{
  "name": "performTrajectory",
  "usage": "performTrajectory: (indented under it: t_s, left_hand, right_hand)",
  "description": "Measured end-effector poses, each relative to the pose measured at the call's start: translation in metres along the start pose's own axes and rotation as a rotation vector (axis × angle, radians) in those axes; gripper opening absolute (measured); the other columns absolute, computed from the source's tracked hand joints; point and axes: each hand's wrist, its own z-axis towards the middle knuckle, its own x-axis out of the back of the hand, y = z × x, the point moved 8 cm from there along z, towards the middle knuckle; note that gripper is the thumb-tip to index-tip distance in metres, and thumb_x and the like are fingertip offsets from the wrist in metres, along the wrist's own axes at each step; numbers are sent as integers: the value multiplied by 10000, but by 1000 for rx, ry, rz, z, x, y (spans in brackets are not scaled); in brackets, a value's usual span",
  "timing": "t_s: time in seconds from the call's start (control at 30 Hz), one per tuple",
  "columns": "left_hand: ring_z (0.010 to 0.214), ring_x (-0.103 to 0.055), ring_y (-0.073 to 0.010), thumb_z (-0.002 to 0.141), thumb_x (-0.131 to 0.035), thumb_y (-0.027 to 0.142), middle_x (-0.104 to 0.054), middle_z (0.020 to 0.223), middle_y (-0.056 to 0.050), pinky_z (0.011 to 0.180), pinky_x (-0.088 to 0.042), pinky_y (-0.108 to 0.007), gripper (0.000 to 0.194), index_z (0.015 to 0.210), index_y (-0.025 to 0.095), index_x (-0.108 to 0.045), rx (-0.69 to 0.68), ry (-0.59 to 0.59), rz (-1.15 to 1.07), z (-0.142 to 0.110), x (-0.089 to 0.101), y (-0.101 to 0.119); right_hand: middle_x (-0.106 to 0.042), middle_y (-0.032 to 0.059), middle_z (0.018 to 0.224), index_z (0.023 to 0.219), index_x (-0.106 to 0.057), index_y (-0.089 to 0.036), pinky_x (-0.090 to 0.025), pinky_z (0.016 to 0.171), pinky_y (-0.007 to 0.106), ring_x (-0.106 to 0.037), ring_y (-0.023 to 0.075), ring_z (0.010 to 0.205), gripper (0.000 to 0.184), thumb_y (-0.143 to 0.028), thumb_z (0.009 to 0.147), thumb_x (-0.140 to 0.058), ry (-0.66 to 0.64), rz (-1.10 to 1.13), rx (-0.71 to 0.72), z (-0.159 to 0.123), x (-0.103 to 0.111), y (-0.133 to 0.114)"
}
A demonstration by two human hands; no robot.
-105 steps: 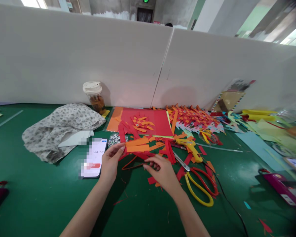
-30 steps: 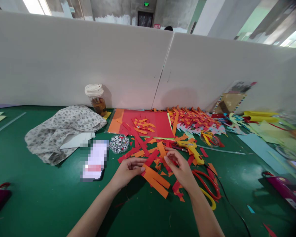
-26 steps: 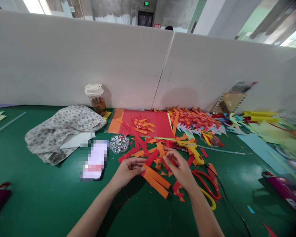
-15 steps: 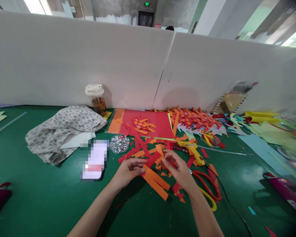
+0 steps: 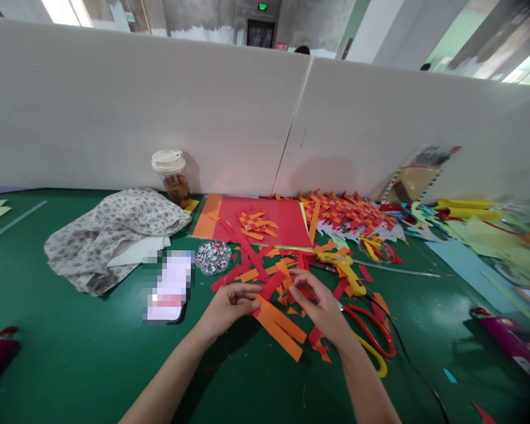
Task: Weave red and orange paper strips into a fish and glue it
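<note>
My left hand pinches a piece of slit orange paper together with a red paper strip between thumb and fingers. The two cut legs of the orange piece point toward the lower right. The thumb and fingertips of my right hand are closed on the end of another orange paper strip, which meets the red one. Beneath and behind both hands lie loose red and orange paper scraps. A small fish woven from orange and red paper rests farther back.
Beside my right forearm lie red-handled scissors and a yellow glue gun with its black cord. A phone, a box of googly eyes and a lidded cup stand left. Several woven fish pile up near the white partition.
My right fingers and the orange strip in them have shifted very slightly, with a little more of the red strip showing. My left hand stays in place.
</note>
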Motion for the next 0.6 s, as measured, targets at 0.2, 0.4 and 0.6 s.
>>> performTrajectory:
  t_s: [0.2,0.4,0.6]
  left_hand:
    - [657,-653,-136,616,-767,240,-702,786,-35,696,-509,-260,312,921,197,-718,5,-11,-1,-1,0,-1]
    - [682,-647,-162,609,-769,253,-705,781,-45,715,-512,-304,305,904,195,-720,-22,-17,28,-2,-4,4]
    - [688,-626,-125,589,-785,217,-693,787,-26,686,-495,-250,323,895,171,-691,-3,-39,-8,1,-4,0]
  right_hand:
    - [-581,48,1079,775,-495,-236,-404,880,319,-507,225,1091,170,-387,855,-491,-59,-18,-16,-1,-4,-1]
    - [-567,9,838,832,-499,-236,-423,770,292,-551,185,849,137,-368,862,-481,-141,-49,1,-4,-12,-5]
    - [-546,-7,801,775,-469,-218,-403,715,256,-529,155,789,160,-345,871,-471,-279,-23,7,-8,-22,-13]
